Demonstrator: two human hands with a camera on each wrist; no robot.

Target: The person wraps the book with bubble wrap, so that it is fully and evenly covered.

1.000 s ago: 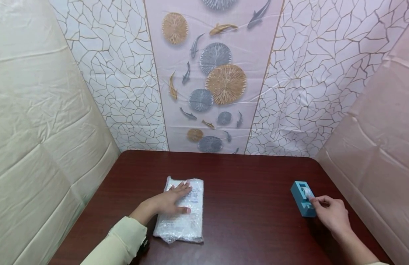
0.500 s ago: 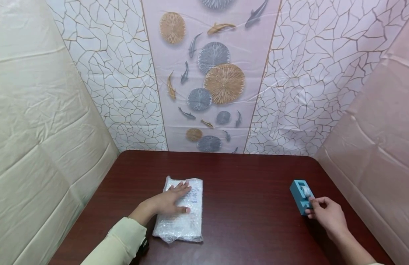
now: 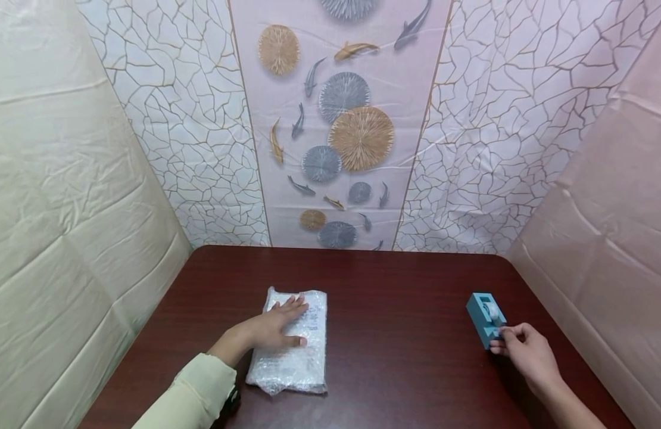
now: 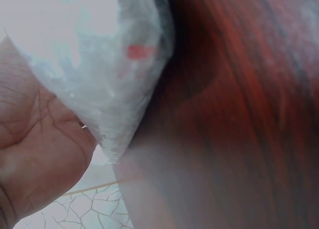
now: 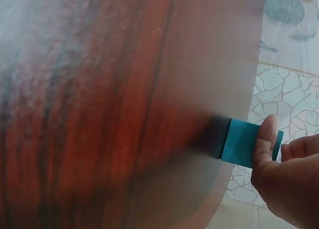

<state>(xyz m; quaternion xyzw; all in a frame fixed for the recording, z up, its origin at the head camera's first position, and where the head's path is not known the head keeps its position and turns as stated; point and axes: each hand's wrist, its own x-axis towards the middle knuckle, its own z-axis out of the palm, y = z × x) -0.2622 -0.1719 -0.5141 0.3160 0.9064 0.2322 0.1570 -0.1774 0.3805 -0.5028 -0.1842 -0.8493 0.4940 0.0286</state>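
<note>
A flat bundle in bubble wrap (image 3: 309, 351), with faint blue print showing through, lies on the table left of centre. My left hand (image 3: 274, 328) rests on its upper face, fingers spread and straight. The left wrist view shows the palm (image 4: 45, 139) beside one wrapped corner, where a red mark shows. At the right, a blue tape dispenser (image 3: 479, 319) with a roll of clear tape (image 3: 491, 311) stands on the table. My right hand (image 3: 531, 354) is at its near end, thumb and forefinger pinching at the tape by the cutter. In the right wrist view the thumb (image 5: 264, 144) lies along the dispenser's side.
The dark red-brown wooden table (image 3: 395, 333) has rounded far corners. A patterned cloth wall (image 3: 362, 196) closes off the back, and plain cloth panels stand along the left (image 3: 68, 238) and right sides (image 3: 614, 238).
My right thumb and forefinger have moved from close by the tape roll down to the dispenser's near end. The left hand and the wrapped bundle have stayed in place.
</note>
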